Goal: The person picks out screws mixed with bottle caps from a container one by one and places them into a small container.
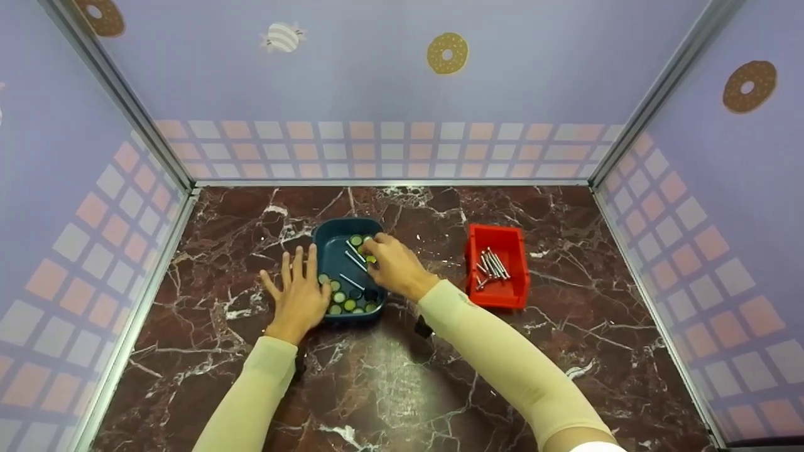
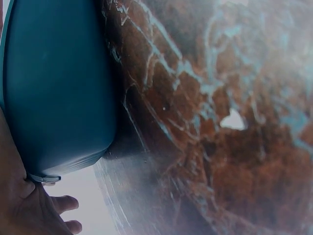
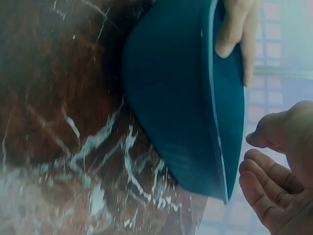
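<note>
A dark teal basin [image 1: 333,251] holds several cucumber slices [image 1: 350,304] and a few long silver screws [image 1: 352,281]. My left hand [image 1: 295,304] lies at its left side, fingers straight and spread outside, thumb over the rim. In the left wrist view, part of that hand [image 2: 29,205] shows beside the basin's outer wall [image 2: 58,88]. Over the basin's right part is my right hand [image 1: 399,263], close to the upper screws. Its thumb and fingers [image 3: 259,181] are loosely bent in the right wrist view, tips near each other, with nothing visible between them.
To the right stands a red bin [image 1: 496,235] with several silver screws [image 1: 493,265] in it. Both stand on a dark red marbled tabletop [image 1: 402,389]. Lilac printed panels [image 1: 377,94] wall off the back and both sides.
</note>
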The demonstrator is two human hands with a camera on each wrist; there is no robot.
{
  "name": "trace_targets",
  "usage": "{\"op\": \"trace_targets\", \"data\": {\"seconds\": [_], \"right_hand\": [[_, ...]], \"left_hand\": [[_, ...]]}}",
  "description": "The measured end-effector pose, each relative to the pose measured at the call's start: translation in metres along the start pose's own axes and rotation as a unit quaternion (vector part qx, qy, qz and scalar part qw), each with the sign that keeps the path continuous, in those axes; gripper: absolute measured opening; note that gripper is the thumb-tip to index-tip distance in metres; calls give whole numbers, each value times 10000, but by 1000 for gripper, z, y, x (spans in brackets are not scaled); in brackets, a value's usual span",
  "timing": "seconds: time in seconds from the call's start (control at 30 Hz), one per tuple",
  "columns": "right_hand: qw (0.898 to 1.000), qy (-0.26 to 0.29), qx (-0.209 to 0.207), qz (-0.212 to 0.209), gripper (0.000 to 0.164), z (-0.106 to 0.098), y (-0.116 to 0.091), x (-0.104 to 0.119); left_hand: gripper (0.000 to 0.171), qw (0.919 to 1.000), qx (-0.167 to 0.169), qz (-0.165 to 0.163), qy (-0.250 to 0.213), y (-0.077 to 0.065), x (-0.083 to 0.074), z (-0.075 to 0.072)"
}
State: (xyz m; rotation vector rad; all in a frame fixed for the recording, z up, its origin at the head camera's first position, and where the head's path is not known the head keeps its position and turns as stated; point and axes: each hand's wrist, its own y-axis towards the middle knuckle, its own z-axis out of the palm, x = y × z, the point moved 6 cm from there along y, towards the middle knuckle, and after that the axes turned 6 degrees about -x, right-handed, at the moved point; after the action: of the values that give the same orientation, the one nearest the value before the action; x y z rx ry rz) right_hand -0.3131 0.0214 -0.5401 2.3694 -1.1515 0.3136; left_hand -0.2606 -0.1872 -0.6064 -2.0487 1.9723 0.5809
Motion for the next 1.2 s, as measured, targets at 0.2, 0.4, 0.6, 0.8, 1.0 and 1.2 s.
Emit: {"op": "trace_targets", "data": {"seconds": [0.2, 0.4, 0.6, 0.8, 1.0, 1.2], "right_hand": [[9982, -402, 407, -163, 35, 19, 9, 16], [9911, -816, 1049, -24, 38, 37, 16, 26], [9812, -1078, 1584, 210, 42, 50, 19, 27], [9741, -1202, 1881, 348, 41, 60, 17, 25], [9742, -1195, 1886, 337, 33, 66, 18, 32], [9748, -1180, 1858, 366, 29, 68, 18, 32]], "left_hand": [[84, 10000, 14, -12, -4, 0, 0, -1], [83, 10000, -28, 3, 4, 1, 1, -1], [81, 9999, -132, 73, 7, 1, 0, -2], [81, 9997, -199, 108, -4, 1, -2, -2], [81, 9997, -211, 75, 1, -2, 0, -3], [80, 9998, -184, 78, 34, -1, -2, -3]]}}
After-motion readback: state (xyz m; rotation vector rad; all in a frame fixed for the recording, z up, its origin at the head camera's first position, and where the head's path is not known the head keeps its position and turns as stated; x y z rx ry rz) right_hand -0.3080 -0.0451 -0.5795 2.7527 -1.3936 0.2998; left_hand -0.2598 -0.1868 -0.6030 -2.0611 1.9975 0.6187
